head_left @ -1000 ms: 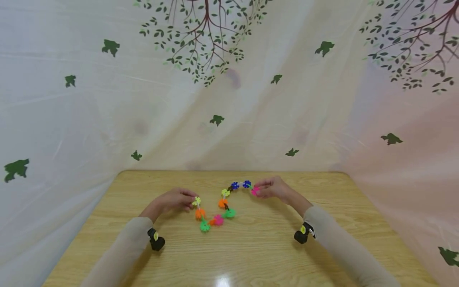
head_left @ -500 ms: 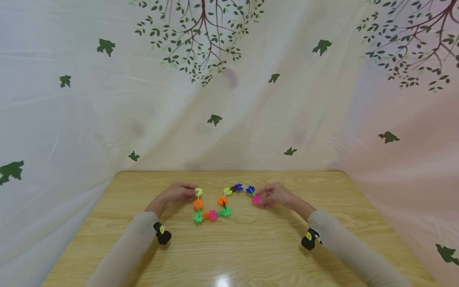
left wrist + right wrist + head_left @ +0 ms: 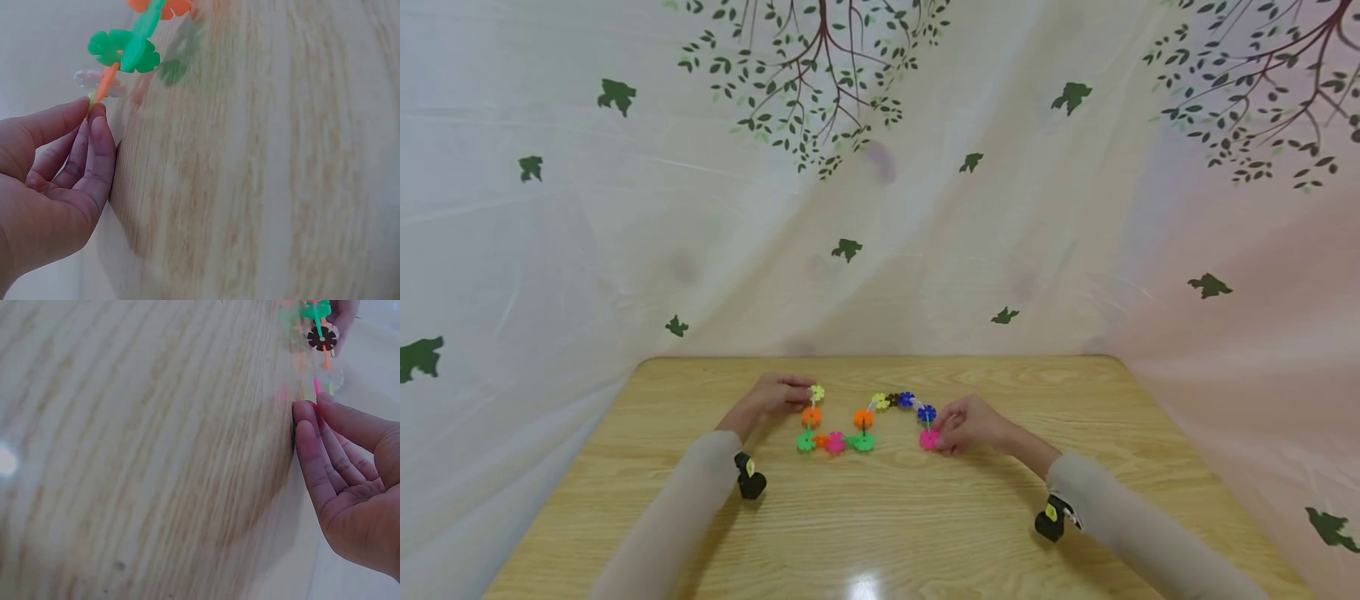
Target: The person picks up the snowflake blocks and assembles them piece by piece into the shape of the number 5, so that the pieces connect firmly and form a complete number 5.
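Note:
A chain of interlocking plastic snowflake discs (image 3: 863,418) in several bright colours lies in a wavy line across the table. At its left end my left hand (image 3: 772,393) pinches a yellow disc (image 3: 817,392) between thumb and fingers. My right hand (image 3: 976,423) pinches the pink disc (image 3: 928,439) at the other end. Seen from the left wrist, a green disc (image 3: 142,45) stands just beyond the fingertips, while the pinched disc is mostly hidden. From the right wrist, a dark brown disc (image 3: 322,339) shows farther along the chain, and the fingers cover most of the pink one.
The wooden table (image 3: 880,517) extends in front of the chain and to both sides. Behind it hangs a pale curtain (image 3: 910,283) printed with leaves and branches. A small black camera (image 3: 751,477) sits on the left wrist, another camera (image 3: 1051,518) on the right.
My left hand has moved away from me with the yellow end. The right hand has drawn the pink end toward me. The chain's middle bends have shifted slightly left and flattened.

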The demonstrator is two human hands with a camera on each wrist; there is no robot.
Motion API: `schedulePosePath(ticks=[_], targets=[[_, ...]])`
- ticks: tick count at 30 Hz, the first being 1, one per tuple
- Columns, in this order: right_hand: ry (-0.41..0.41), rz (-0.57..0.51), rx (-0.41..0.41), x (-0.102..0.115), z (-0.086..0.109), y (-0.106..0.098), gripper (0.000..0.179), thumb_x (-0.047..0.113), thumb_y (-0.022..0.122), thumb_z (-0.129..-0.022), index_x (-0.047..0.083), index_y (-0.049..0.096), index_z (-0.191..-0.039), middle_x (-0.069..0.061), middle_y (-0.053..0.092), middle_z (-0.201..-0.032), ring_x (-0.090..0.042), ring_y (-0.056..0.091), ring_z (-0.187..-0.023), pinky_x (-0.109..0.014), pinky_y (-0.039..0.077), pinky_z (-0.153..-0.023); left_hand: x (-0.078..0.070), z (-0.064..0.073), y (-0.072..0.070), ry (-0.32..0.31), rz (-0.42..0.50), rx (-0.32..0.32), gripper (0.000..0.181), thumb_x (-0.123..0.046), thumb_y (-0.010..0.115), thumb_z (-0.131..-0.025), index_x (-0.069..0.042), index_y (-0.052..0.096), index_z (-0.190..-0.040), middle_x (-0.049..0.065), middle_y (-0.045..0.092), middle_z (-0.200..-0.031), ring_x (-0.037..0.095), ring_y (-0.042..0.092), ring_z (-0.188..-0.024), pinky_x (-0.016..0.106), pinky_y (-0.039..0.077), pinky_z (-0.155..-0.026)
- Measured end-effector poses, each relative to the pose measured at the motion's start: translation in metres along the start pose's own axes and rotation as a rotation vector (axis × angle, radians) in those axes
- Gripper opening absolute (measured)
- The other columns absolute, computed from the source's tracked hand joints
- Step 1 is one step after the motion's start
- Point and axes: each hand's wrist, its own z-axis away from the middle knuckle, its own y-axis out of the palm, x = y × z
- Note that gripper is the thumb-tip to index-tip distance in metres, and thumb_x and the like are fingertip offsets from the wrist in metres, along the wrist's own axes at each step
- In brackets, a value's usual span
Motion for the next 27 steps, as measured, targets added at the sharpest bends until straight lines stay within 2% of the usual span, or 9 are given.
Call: schedulePosePath(ticks=[6, 11, 16, 21, 27], targets=[[0.018, -0.024, 0.029, 0.002, 0.006, 0.008, 0.023, 0.000, 0.076, -0.087, -0.011, 0.068, -0.106, -0.020, 0.077, -0.083, -0.017, 0.073, -0.068, -0.029, 0.061, -0.061, 0.000, -0.005, 0.000, 0.026, -0.022, -0.017, 0.040, -0.005, 0.064, -0.099, 0.010, 0.058, -0.136, 0.008, 0.074, -0.111, 0.006, 0.066, -0.083, 0.024, 0.060, -0.076], [0.026, -0.041, 0.041, 0.000, 0.007, 0.010, 0.021, 0.001, 0.076, -0.089, -0.009, 0.069, -0.105, -0.017, 0.077, -0.083, -0.016, 0.073, -0.067, -0.029, 0.061, -0.060, 0.001, -0.009, 0.001, 0.008, -0.022, -0.040, 0.039, -0.006, 0.066, -0.098, 0.008, 0.061, -0.134, 0.003, 0.075, -0.104, 0.007, 0.066, -0.082, 0.024, 0.060, -0.075], [0.027, -0.025, 0.056, -0.001, 0.007, 0.008, 0.021, 0.003, 0.076, -0.089, -0.008, 0.070, -0.106, -0.017, 0.078, -0.086, -0.016, 0.073, -0.069, -0.030, 0.062, -0.062, 0.002, -0.008, 0.001, 0.009, -0.029, -0.039, 0.039, -0.006, 0.065, -0.098, 0.009, 0.060, -0.134, 0.005, 0.075, -0.104, 0.007, 0.066, -0.082, 0.024, 0.060, -0.074], [0.025, 0.042, 0.083, 0.001, 0.006, -0.003, 0.023, 0.006, 0.078, -0.089, -0.007, 0.071, -0.106, -0.015, 0.078, -0.090, -0.017, 0.075, -0.076, -0.035, 0.064, -0.068, 0.002, -0.004, -0.002, 0.025, -0.032, -0.019, 0.040, -0.008, 0.060, -0.102, 0.012, 0.056, -0.137, 0.007, 0.075, -0.100, 0.007, 0.067, -0.081, 0.022, 0.060, -0.075], [0.020, 0.161, 0.098, 0.003, -0.001, -0.029, 0.021, 0.005, 0.076, -0.089, -0.005, 0.072, -0.108, -0.012, 0.077, -0.095, -0.014, 0.072, -0.082, -0.035, 0.063, -0.074, 0.003, 0.009, -0.009, 0.032, -0.032, 0.012, 0.042, -0.008, 0.056, -0.103, 0.016, 0.051, -0.138, 0.005, 0.075, -0.099, 0.008, 0.068, -0.084, 0.023, 0.060, -0.076]])
